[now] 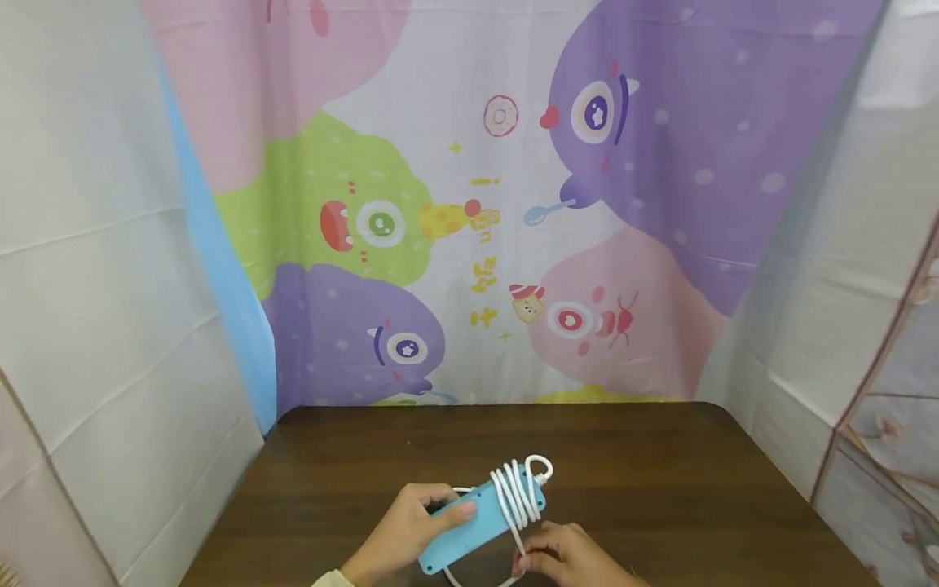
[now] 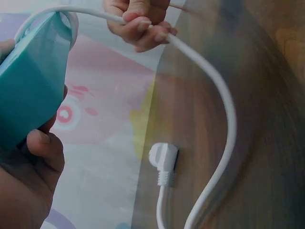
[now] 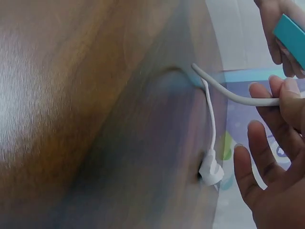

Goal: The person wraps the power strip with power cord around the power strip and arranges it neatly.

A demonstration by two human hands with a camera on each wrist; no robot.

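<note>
Light-blue power strip (image 1: 480,528) with its white cord (image 1: 517,494), part wound and part free. The strip is held tilted above the brown surface (image 1: 330,456), its right end pointing away from me. My left hand (image 1: 413,522) grips the left half of the strip, thumb pressed on the upper face and fingers passing beneath. My right hand (image 1: 570,556), just beside the strip on its near side, pinches the cord between thumb and fingertips where it leaves the last turn; the other fingers are loosely spread.

Several turns lie side by side around the right half of the strip, close to the end from which the cord emerges in a small arch. The left half bears no turns. From my pinch the free length curves below the strip and runs behind it. The white plug (image 2: 164,155) rests on the surface, apart from the strip; in the head view I cannot make it out.

Judged as winding, the work appears about midway: the first turns are laid, while the loose length and the plug end are not yet gathered against the strip. No fastening of the cord is visible.
</note>
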